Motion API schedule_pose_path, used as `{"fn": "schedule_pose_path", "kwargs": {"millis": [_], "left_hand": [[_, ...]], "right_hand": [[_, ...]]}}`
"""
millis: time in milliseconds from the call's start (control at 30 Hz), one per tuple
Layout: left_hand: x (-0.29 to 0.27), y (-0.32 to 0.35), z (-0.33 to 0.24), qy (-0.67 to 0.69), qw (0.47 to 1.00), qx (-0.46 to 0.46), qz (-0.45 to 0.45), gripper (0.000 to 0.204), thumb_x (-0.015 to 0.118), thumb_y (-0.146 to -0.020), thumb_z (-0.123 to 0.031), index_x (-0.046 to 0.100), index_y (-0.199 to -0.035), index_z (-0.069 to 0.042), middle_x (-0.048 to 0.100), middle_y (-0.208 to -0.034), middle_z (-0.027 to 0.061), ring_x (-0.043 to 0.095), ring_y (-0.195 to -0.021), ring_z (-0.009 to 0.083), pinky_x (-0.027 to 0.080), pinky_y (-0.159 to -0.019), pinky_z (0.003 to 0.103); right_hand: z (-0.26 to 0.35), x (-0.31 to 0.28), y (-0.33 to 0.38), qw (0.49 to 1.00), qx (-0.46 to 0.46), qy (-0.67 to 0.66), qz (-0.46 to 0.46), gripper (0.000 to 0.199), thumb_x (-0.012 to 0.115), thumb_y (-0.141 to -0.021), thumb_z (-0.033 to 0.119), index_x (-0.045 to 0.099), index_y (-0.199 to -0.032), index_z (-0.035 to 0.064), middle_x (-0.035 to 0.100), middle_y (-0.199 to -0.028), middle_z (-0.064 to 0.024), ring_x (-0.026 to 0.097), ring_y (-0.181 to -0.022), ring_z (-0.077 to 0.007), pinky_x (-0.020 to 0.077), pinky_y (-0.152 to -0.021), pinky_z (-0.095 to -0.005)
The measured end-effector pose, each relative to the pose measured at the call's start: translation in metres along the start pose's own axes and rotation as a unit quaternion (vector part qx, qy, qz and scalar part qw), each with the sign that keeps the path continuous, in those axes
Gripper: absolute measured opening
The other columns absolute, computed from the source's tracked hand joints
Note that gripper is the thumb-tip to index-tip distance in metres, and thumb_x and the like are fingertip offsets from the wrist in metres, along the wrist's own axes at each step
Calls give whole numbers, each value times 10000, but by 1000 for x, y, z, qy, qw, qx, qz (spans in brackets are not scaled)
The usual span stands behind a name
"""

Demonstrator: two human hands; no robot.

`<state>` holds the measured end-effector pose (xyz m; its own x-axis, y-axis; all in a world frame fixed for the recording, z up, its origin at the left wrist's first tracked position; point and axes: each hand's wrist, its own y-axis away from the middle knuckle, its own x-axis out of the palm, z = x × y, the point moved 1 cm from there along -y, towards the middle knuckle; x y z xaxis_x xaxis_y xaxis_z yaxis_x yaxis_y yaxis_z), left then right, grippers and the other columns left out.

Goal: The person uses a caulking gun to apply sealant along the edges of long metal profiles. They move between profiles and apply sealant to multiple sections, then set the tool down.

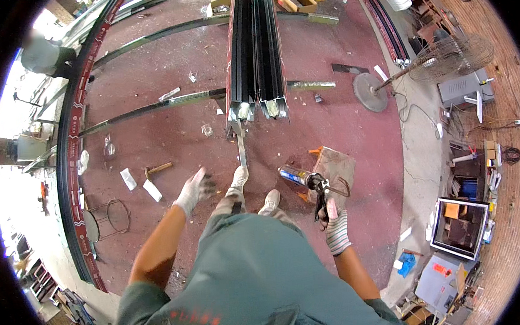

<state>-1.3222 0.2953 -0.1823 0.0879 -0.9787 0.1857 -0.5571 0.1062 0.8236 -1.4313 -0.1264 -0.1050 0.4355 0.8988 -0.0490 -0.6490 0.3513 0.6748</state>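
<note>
Caulking gun carried above a red workshop floor

The gloved right hand [336, 228] grips the caulking gun [308, 180] by its handle; the gloved left hand [194, 190] hangs spread and empty, near stacked black metal profiles [254, 51].

The left hand [195, 189] wears a pale grey glove with dark fingertips; the right hand [334, 226] wears a white glove striped green and pink; the caulking gun [308, 180] is black with a blue-and-white tube; the metal profiles [255, 57] are black; the floor [164, 132] is dull red.
</note>
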Motion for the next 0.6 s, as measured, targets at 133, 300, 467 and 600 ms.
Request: {"fn": "schedule_pose_path", "kwargs": {"millis": [133, 300, 467, 600], "left_hand": [[-91, 31, 146, -80, 979, 79, -172, 634, 510, -955, -553, 605, -1203, 21, 665, -1039, 136, 619, -873, 206, 490, -774, 344], [-113, 124, 266, -70, 967, 2, -245, 589, 518, -952, -546, 586, -1135, 10, 642, -933, 103, 592, -764, 188, 480, -676, 324], [-131, 185, 379, 22, 949, -63, -307, 578, 535, -949, -539, 568, -1161, -2, 637, -957, 107, 602, -773, 203, 493, -654, 334], [-136, 231, 414, 60, 924, -79, -368, 568, 541, -950, -532, 563, -1170, -8, 635, -970, 108, 608, -782, 207, 499, -642, 337]], "right_hand": [[-6, -9, -35, 998, 20, 23, 53, 356, 673, -891, 457, 555, -836, 126, 529, -610, 9, 419, -417, -88, 325, -383, -277], [22, 15, -132, 995, -11, 97, 7, 217, 686, -872, 273, 616, -824, 74, 523, -609, -19, 434, -417, -154, 338, -389, -320], [67, 84, -247, 981, -74, 180, -7, 239, 701, -867, 258, 650, -886, 25, 575, -668, -56, 523, -495, -189, 416, -418, -364], [72, 138, -327, 985, 0, 169, 35, 260, 674, -880, 284, 682, -896, 25, 635, -748, -92, 610, -640, -240, 483, -576, -418]]}}
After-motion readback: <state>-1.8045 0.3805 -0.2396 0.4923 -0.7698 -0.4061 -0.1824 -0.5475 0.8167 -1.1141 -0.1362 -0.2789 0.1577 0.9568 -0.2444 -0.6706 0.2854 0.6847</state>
